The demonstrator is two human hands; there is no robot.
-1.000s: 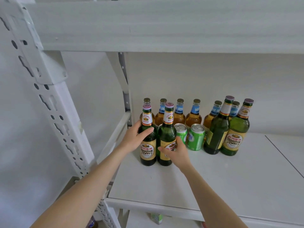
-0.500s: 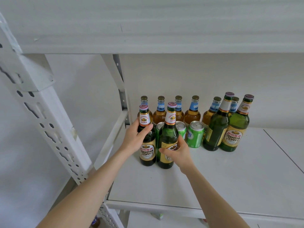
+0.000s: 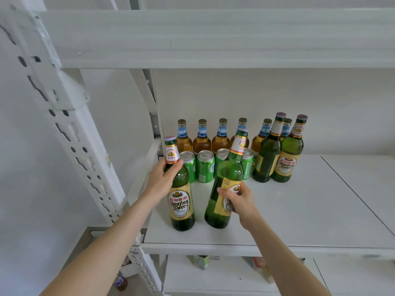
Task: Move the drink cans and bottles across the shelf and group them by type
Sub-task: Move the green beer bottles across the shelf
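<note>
My left hand point(image 3: 162, 180) grips the neck and shoulder of a green beer bottle point(image 3: 181, 201) that stands upright near the shelf's front left. My right hand point(image 3: 239, 202) holds a second green beer bottle point(image 3: 226, 184) round its label, and this one tilts to the right. Behind them stand several green cans point(image 3: 205, 166) in a row. Along the back wall runs a row of amber bottles with blue neck labels point(image 3: 201, 138). Two more green beer bottles point(image 3: 289, 155) stand together at the right end of the group.
The white shelf board point(image 3: 310, 210) stretches bare to the right of the drinks. A perforated white upright point(image 3: 70, 129) rises at the left, and the upper shelf point(image 3: 213, 37) hangs low overhead. Some items lie on the lower shelf point(image 3: 213, 274).
Both green bottles have come forward, away from the cans, toward the shelf's front edge. The right one now leans to the right. The cans behind are uncovered.
</note>
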